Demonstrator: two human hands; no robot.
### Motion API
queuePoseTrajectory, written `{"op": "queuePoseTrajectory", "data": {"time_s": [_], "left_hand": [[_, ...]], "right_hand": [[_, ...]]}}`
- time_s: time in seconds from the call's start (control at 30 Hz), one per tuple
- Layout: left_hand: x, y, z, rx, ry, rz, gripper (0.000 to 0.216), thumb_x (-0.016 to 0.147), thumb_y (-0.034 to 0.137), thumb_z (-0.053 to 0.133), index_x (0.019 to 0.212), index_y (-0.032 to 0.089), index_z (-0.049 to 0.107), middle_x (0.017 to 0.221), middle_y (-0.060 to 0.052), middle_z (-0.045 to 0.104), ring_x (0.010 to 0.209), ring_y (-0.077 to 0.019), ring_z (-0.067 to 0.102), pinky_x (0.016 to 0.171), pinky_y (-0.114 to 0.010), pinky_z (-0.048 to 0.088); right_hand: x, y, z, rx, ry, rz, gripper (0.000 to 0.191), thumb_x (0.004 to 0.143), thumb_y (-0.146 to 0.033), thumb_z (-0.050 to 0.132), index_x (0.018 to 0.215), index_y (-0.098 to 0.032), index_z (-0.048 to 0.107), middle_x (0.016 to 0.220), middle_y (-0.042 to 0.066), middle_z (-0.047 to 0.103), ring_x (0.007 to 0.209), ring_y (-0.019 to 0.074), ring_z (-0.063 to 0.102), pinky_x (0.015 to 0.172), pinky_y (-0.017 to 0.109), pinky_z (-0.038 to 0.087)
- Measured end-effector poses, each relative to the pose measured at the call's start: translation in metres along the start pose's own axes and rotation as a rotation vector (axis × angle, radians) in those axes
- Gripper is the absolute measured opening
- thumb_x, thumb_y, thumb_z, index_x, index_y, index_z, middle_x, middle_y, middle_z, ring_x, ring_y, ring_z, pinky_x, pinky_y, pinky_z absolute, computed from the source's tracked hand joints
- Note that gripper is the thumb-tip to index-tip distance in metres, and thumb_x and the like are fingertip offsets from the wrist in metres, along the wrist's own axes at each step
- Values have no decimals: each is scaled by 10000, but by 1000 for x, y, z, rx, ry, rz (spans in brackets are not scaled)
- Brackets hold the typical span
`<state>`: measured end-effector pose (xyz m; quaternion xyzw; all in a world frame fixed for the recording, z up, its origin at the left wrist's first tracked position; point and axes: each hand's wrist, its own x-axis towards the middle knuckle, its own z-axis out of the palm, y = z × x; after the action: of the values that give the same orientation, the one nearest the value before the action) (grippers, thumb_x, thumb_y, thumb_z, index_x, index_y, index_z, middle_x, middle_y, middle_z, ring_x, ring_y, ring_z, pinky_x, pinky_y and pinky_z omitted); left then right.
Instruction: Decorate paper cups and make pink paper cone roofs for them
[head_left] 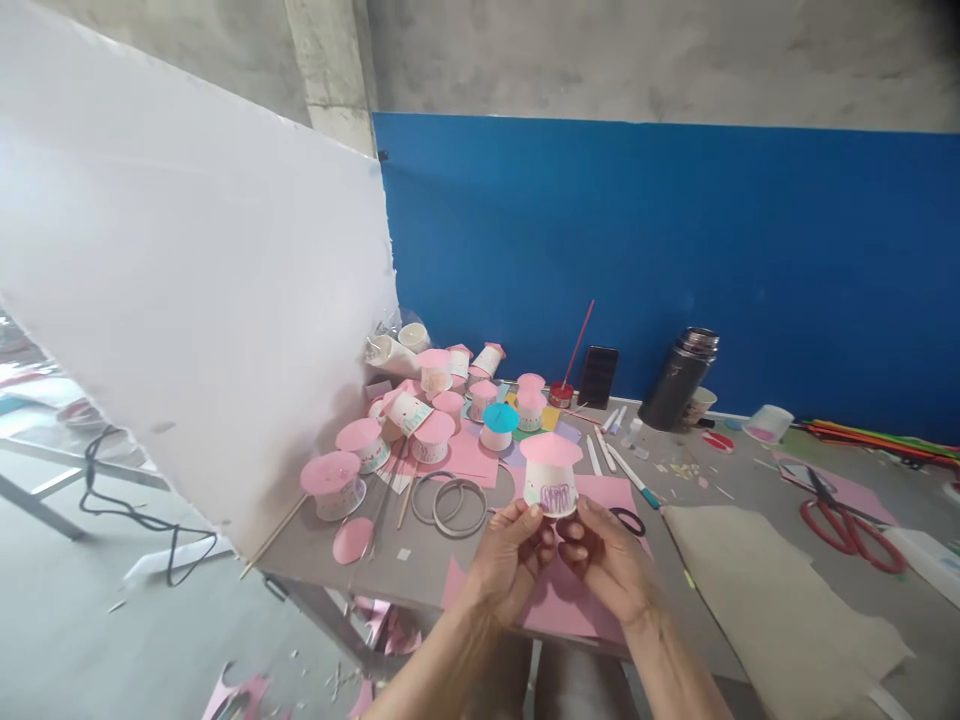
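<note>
L hand (pixel 510 555) & R hand (pixel 607 560) both have a fingertip grip closed on the pink-topped cup (pixel 551 480), held up over near edge of the table (pixel 750 490). Seems inspecting; set-down needs bare spot on pink sheet (pixel 616 492).

Purple marks on the cup (pixel 551 487) too blurred to read

Seen from the held cup (pixel 551 482): pink-topped cups (pixel 433 432) crowd 10 to 12 o'clock, metal rings (pixel 442 500) lie just beside at 10, and a tilted white board (pixel 187 300) walls off 9. Markers (pixel 604 450) and a flask (pixel 679 385) stand at 1. Flat brown paper (pixel 765 590) at 3 to 4 leaves the bench (pixel 731 480) open to passage.
</note>
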<state>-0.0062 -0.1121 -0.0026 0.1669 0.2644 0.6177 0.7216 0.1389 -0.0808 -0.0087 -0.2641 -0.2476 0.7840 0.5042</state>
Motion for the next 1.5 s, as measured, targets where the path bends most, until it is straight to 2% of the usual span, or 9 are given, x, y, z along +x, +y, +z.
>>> {"op": "queuePoseTrajectory", "data": {"time_s": [0.27,0.5,0.63,0.73,0.83,1.0,1.2,1.37,1.5], "left_hand": [[-7,43,-1,395,-63,270,703,575,241,980,1221,203,706,1220,-129,694,1032,-239,667,801,-278,532],[-2,53,-12,652,-82,334,568,643,234,908,1177,183,722,1121,-121,751,990,-267,686,825,-303,534],[6,71,-16,796,-8,362,531,665,286,875,1157,178,708,1133,-108,758,1052,-278,686,856,-319,538],[17,100,-14,854,123,455,556,671,361,859,1170,183,689,1231,-118,736,1170,-293,655,897,-337,532],[29,122,-11,879,179,435,592,686,457,829,1183,174,674,1170,-132,747,1072,-290,686,786,-343,553],[26,120,-23,1041,297,526,561,681,412,803,1169,163,680,1161,-132,748,1075,-297,693,827,-364,556],[-19,108,-58,1106,553,510,585,697,403,760,1232,197,645,1209,-106,742,979,-284,730,832,-389,571],[-49,126,-68,975,721,555,605,699,442,785,1234,200,641,1226,-112,748,1088,-293,718,883,-389,580],[-55,142,-66,905,738,696,560,692,407,797,1202,224,654,1257,-85,737,1199,-286,678,982,-395,559]], "right_hand": [[6,0,16,6,-30,73,296,684,-248,969,848,-158,741,722,-34,582,573,49,461,467,142,364],[10,0,27,-160,-65,134,373,630,-354,997,805,-155,735,662,-44,546,550,42,412,474,148,295],[8,-14,29,-455,-44,137,453,658,-506,944,870,-150,758,787,33,695,586,70,479,509,188,321],[11,-29,39,-774,-115,70,399,792,-528,815,925,-156,755,857,68,753,628,107,533,572,231,379],[23,-32,50,-1146,-239,-40,204,889,-373,683,856,-175,721,811,45,748,665,146,585,624,268,412],[54,-6,33,-1667,-241,-509,229,976,-248,513,874,-201,713,858,60,762,786,216,660,714,324,438],[66,17,-6,-1780,-349,-710,227,1017,-243,499,960,-209,716,944,83,779,875,236,698,775,341,511],[59,26,0,-1780,-561,-842,244,1012,-187,524,1194,-203,686,1197,129,742,1055,266,646,889,405,546],[51,26,16,-1850,-724,-743,259,999,-152,529,1199,-179,691,1312,134,692,1128,278,605,948,436,541]]}}
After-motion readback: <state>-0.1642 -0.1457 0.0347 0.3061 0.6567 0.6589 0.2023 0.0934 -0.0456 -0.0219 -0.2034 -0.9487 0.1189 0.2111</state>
